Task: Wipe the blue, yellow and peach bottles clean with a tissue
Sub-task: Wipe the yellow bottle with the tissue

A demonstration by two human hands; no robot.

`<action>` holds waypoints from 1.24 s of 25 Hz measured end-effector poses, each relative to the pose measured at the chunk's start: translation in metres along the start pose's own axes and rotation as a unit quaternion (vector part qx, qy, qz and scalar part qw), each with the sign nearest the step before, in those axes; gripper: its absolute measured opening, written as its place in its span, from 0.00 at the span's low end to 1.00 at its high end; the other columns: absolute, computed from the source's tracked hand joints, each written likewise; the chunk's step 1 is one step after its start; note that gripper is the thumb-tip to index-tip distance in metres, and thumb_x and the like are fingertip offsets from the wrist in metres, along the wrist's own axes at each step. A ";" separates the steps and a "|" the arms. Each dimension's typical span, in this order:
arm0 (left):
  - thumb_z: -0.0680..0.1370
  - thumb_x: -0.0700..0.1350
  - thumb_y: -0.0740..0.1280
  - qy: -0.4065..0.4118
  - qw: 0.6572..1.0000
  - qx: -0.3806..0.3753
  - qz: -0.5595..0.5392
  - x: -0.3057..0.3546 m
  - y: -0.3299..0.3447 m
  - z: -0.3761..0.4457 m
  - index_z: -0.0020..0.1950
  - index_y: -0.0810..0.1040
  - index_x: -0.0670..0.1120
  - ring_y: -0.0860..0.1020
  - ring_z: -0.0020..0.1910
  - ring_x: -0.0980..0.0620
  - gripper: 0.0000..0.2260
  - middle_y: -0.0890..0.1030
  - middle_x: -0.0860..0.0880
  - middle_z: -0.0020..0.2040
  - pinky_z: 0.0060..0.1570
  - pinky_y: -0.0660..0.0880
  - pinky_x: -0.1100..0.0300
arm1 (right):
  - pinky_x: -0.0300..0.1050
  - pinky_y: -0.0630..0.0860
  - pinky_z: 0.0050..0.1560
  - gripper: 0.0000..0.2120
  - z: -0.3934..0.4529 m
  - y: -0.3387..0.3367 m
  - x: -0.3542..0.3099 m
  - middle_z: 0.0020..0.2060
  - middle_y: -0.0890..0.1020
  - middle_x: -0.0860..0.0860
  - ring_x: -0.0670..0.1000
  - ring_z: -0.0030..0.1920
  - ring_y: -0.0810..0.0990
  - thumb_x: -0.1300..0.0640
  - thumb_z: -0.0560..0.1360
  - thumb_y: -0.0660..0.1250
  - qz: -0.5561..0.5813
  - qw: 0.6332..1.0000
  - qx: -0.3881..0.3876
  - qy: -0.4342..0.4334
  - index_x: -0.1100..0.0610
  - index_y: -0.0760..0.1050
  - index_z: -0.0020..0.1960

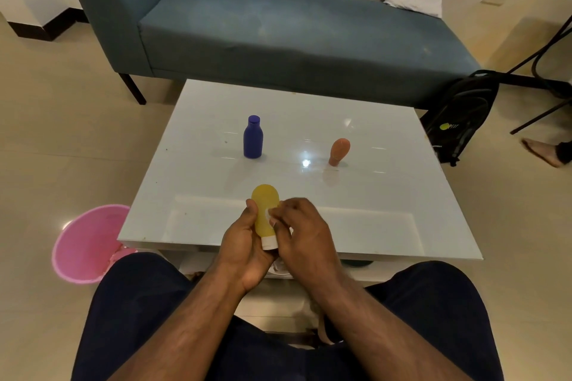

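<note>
My left hand point(244, 238) grips the yellow bottle point(263, 210) above the near edge of the white table point(387, 195), its white cap pointing toward me. My right hand point(301, 229) pinches a small white tissue point(270, 216) against the bottle's right side; most of the tissue is hidden under the fingers. The blue bottle point(253, 138) stands upright at the table's middle left. The peach bottle point(339, 151) stands on its cap at the middle right.
A pink bin point(86, 244) sits on the floor left of the table. Behind the table is a blue sofa point(278, 28). A black backpack point(458, 114) leans at the right, and another person's foot point(541, 153) shows at the far right.
</note>
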State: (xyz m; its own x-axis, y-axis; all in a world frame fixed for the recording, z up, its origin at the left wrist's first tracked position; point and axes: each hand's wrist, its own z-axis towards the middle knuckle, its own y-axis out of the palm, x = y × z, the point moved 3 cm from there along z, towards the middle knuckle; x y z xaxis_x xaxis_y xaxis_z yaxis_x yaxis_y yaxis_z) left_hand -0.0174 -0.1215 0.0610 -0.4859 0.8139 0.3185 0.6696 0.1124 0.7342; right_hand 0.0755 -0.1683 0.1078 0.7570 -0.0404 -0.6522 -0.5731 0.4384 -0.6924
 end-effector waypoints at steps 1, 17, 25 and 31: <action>0.82 0.60 0.59 -0.001 1.000 0.000 -0.002 0.001 -0.002 0.002 0.70 0.74 0.40 0.83 0.55 0.44 0.27 0.84 0.42 0.58 0.53 0.82 0.48 | 0.36 0.75 0.48 0.07 -0.008 0.003 0.000 0.47 0.78 0.50 0.45 0.48 0.76 0.61 0.75 0.67 -0.004 1.000 -0.010 -0.009 0.58 0.81 0.52; 0.81 0.59 0.59 -0.042 0.999 -0.021 0.005 -0.005 -0.002 0.004 0.69 0.74 0.41 0.82 0.55 0.42 0.25 0.83 0.40 0.59 0.54 0.80 0.43 | 0.26 0.69 0.49 0.05 -0.004 -0.010 0.006 0.46 0.79 0.47 0.41 0.47 0.75 0.61 0.75 0.67 0.037 0.998 -0.006 0.057 0.56 0.81 0.49; 0.81 0.58 0.60 -0.038 0.998 -0.030 0.034 -0.009 -0.004 0.005 0.70 0.75 0.44 0.78 0.64 0.39 0.24 0.81 0.40 0.64 0.51 0.81 0.43 | 0.26 0.69 0.50 0.06 0.012 -0.010 0.008 0.47 0.78 0.44 0.39 0.48 0.75 0.60 0.76 0.66 0.064 0.993 0.032 0.092 0.53 0.80 0.51; 0.80 0.58 0.62 -0.036 0.997 -0.016 0.060 -0.011 -0.005 0.006 0.68 0.75 0.43 0.80 0.53 0.42 0.24 0.82 0.39 0.59 0.49 0.77 0.47 | 0.29 0.72 0.50 0.06 0.018 -0.013 0.010 0.46 0.81 0.41 0.38 0.47 0.77 0.58 0.75 0.68 0.086 0.987 0.041 0.129 0.50 0.81 0.50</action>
State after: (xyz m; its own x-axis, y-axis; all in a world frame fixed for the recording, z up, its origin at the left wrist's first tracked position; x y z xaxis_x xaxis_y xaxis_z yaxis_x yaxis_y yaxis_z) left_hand -0.0120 -0.1277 0.0501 -0.3611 0.8593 0.3622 0.7012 -0.0058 0.7129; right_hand 0.0956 -0.1587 0.1160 0.5392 -0.1825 -0.8222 -0.6504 0.5300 -0.5442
